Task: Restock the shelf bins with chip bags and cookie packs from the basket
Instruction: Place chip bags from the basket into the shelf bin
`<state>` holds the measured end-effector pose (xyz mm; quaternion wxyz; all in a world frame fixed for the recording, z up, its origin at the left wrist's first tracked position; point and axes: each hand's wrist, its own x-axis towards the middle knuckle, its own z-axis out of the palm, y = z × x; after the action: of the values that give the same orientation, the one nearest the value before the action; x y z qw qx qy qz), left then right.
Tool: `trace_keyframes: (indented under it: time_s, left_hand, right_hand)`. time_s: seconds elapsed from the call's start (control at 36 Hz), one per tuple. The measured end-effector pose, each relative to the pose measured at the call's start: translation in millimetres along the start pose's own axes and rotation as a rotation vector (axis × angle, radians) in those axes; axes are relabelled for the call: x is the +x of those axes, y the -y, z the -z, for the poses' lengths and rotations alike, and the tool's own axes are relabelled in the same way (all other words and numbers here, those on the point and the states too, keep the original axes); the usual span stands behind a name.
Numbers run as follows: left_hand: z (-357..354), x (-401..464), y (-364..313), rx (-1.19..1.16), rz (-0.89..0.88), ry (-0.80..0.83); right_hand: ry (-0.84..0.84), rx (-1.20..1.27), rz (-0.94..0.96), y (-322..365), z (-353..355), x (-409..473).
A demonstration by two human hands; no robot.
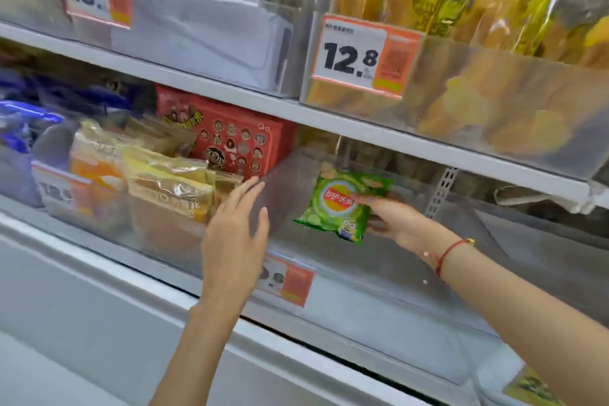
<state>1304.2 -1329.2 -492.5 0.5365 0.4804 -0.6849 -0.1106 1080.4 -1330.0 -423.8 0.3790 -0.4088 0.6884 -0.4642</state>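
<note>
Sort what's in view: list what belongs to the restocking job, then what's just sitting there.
Job:
green chip bag, held by right hand
clear bin it hangs over
left hand, open at the bin's front

Just there:
red box
12.8 price tag
yellow snack packs

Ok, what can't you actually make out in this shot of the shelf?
Head view only:
- Basket: out of frame.
- Right hand: fingers hidden behind the green chip bag.
- Price tag under the left hand: partly covered, blurred.
- Bin behind the chip bag: contents lost in glare.
- Left-end blue packs: motion blur.
</note>
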Motion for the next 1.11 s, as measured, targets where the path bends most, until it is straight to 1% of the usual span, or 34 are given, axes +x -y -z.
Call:
trace_keyframes:
  time_s: [0.11, 0.19, 0.25, 0.31, 0.36, 0.44, 0.53, 0.58, 0.72, 0.83, 0.92, 1.03, 1.11]
  left_hand:
    - [0, -2, 4, -0.035, 0.001, -0.043]
    - [2, -2, 6, -0.019, 0.002, -0.032]
    - [3, -2, 6, -0.003, 0.017, -0.019]
    - [4, -1, 4, 0.004, 0.039, 0.0]
    - [5, 0, 3, 0.011, 0.06, 0.009]
    - [7, 1, 2, 0.022, 0.089, 0.017]
    - [7, 1, 1, 0.034, 0.1, 0.017]
    - [7, 1, 1, 0.044, 0.111, 0.015]
    - [5, 2, 1, 0.06, 0.126, -0.008]
    - [4, 1, 0, 0.064, 0.133, -0.025]
    - [5, 1, -2, 0.074, 0.146, -0.011]
    - [7, 1, -4, 0.069, 0.158, 0.018]
    - [9, 1, -7, 0.062, 0.165, 0.039]
  right_hand:
    - [-0.117, -0.091, 0.075, -19, -19, 48]
    - [-0.155, -0.114, 0.133, -53, -19, 116]
    - [-0.181, -0.151, 0.17, -64, -23, 141]
    - [-0.221, -0.205, 0.202, -57, -34, 135]
    - [-0.288, -0.274, 0.209, -40, -47, 104]
    - [-0.33, -0.363, 0.163, -37, -52, 87]
    - [-0.274, -0.392, 0.068, -39, -50, 82]
    - [-0.263, -0.399, 0.089, -40, -48, 82]
    - [-0.314, -0.457, 0.188, -43, -53, 83]
    - [-0.251, -0.463, 0.18, -43, -52, 86]
    - [-0.181, -0.439, 0.112, -38, -47, 82]
    - [-0.105, -0.499, 0.017, -27, -36, 63]
    - [-0.063, -0.52, 0.011, -24, -27, 40]
